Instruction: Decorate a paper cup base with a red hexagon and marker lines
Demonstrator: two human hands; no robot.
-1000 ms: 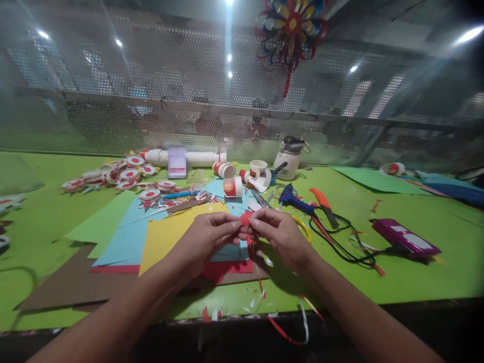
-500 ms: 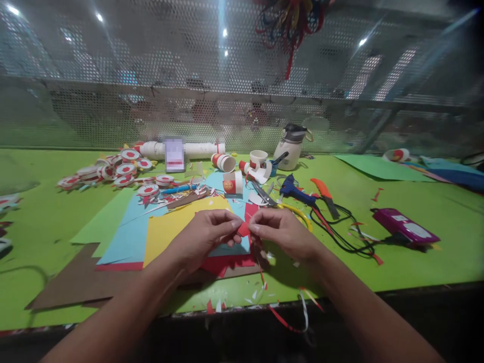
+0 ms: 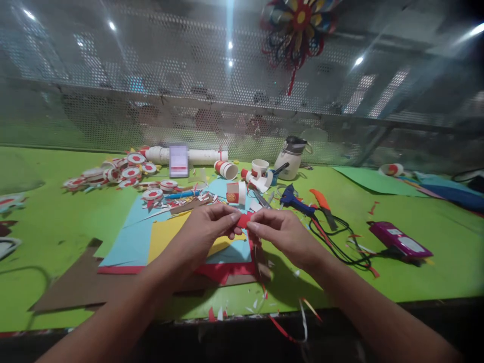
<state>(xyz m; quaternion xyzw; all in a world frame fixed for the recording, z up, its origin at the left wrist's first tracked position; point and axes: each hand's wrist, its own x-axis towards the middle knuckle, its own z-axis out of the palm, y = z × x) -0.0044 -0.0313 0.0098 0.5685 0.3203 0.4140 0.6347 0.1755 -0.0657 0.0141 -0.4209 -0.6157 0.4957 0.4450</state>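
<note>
Between my two hands is a small piece of red paper [image 3: 244, 220]. My left hand [image 3: 215, 227] pinches its left side with thumb and forefinger. On its right side, my right hand [image 3: 282, 232] grips it the same way. Both hands are held above a stack of coloured sheets, with a yellow sheet [image 3: 162, 237] and a light blue sheet [image 3: 128, 247] on top. Scissors [image 3: 262, 198] lie just beyond my right hand, their handles hidden behind it. A cut paper cup [image 3: 236, 193] lies on its side past my fingers.
A blue glue gun [image 3: 297, 200], an orange-handled knife [image 3: 323, 207] and a purple box with a cable [image 3: 400, 240] lie at right. Cup-and-paper pieces [image 3: 128, 171] are heaped at back left. Behind stand a phone [image 3: 179, 161] and a bottle [image 3: 290, 159]. A paper flower [image 3: 301, 20] hangs above.
More of the red paper shows between my fingers, and my hands sit slightly farther apart. My view has tilted up a little, bringing more of the hanging flower into sight.
</note>
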